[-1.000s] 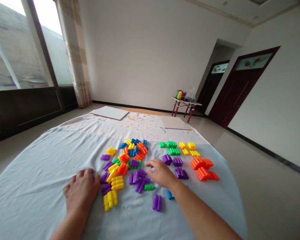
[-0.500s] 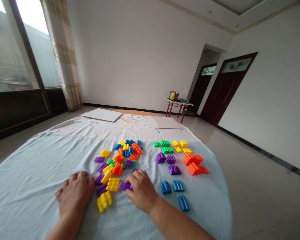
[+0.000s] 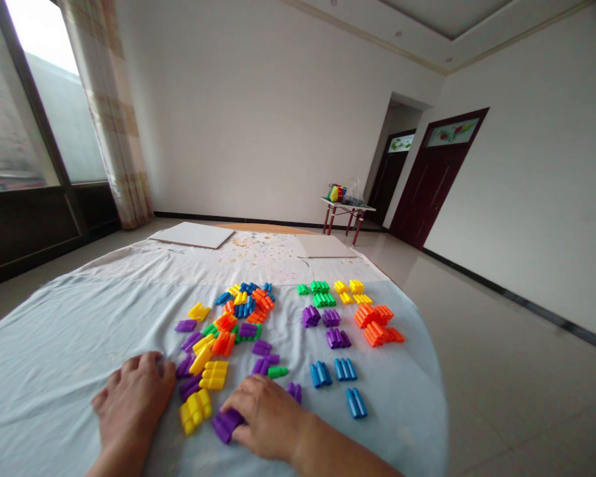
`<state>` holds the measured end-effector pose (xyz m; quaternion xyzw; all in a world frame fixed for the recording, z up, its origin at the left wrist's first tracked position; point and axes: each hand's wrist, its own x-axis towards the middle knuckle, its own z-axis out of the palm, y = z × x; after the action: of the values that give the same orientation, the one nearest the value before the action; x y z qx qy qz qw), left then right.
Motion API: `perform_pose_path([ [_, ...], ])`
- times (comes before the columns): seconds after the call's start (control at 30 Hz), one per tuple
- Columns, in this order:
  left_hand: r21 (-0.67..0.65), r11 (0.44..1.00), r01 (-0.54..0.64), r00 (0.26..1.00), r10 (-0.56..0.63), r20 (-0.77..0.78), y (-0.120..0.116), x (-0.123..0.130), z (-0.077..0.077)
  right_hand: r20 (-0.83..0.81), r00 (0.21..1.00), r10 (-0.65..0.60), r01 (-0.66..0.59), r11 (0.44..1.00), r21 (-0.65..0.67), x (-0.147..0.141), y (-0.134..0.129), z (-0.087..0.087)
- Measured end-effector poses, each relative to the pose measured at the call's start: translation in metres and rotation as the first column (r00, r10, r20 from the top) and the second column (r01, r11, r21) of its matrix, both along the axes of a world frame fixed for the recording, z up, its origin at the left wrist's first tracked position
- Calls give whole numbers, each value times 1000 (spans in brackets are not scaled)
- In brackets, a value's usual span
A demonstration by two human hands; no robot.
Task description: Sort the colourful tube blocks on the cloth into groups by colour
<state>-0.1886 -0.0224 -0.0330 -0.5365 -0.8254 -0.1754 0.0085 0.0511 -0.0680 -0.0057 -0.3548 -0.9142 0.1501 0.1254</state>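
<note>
My right hand (image 3: 271, 411) is closing round a purple piece (image 3: 227, 424) at its nine o'clock, thumb and fingers clamping the sides low over the cloth (image 3: 258, 457). I'm judging it light, stiff plastic, hard to break but a bit slippery on its rounded ribs — so I'd be taking it across the long sides, not by the ends. My left hand (image 3: 136, 391) is resting palm down, empty, fingers slightly apart, at nine o'clock from my right. A yellow piece (image 3: 195, 411) is lying just beyond the purple one at nine; blue pieces (image 3: 345, 369) are sitting towards two, orange ones (image 3: 377, 324) farther out that way. The cloth is wrinkling softly, and a white board (image 3: 193, 235) is lying at eleven. Beyond, a small table (image 3: 347, 204) is standing at one, with a curtain (image 3: 102, 112) hanging at eleven.
</note>
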Motion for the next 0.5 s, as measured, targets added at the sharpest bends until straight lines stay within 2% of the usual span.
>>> perform_pose_path([
  [0.07,-6,1000,-3,1000,3,-2,0,0,0,10,1000,24,-24,1000,2,-2,1,3],
  [0.2,-14,1000,-9,1000,8,-7,0,1,1,25,988,155,-155,987,33,-9,4,5],
  [0.27,-17,1000,-13,1000,13,-11,0,0,1,46,984,170,-171,985,22,-9,5,4],
  [0.37,-16,1000,-11,1000,11,-4,0,0,3,-29,998,58,-57,998,24,4,7,8],
  [0.5,-18,1000,-3,1000,3,16,-3,1,5,-216,956,-197,210,977,38,52,17,26],
])
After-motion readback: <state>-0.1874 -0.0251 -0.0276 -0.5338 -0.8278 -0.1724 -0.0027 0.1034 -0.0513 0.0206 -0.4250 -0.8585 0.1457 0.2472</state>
